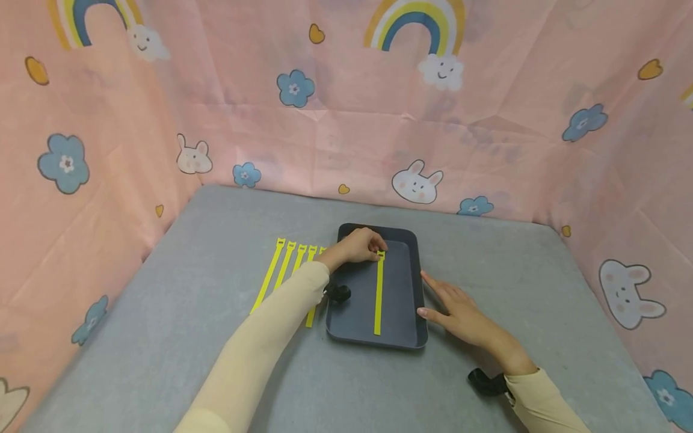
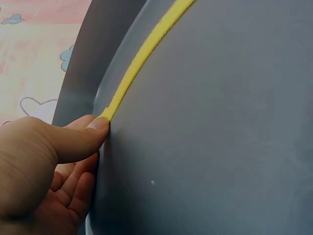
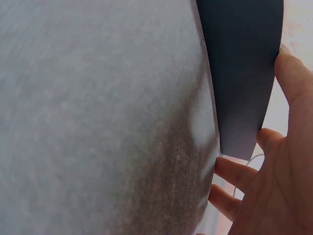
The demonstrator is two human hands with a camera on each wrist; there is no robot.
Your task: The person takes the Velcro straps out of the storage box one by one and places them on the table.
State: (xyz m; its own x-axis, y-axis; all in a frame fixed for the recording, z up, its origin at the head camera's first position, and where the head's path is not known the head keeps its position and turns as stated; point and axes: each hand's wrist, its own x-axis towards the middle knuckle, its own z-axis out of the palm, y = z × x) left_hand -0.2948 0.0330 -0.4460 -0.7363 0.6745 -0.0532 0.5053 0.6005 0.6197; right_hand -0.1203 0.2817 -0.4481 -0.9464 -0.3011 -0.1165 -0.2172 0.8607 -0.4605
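My left hand (image 1: 361, 245) is over the far part of a dark grey rectangular tray (image 1: 403, 294). Its thumb and fingers pinch the slotted end of a yellow hook-and-loop cable tie (image 1: 379, 294), which runs lengthwise over the tray floor toward me. In the left wrist view the cable tie (image 2: 142, 56) curves away from the thumb tip. My right hand (image 1: 460, 313) is at the tray's right side, fingers extended, with thumb and fingertips at the rim. The right wrist view shows them along the tray's outer wall (image 3: 239, 78).
Several more yellow cable ties (image 1: 267, 276) lie side by side on the grey table (image 1: 162, 313) left of the tray, partly hidden by my left arm. Black wrist cameras (image 1: 340, 293) are strapped to both wrists. A pink patterned cloth (image 1: 346, 144) encloses the table's back and sides.
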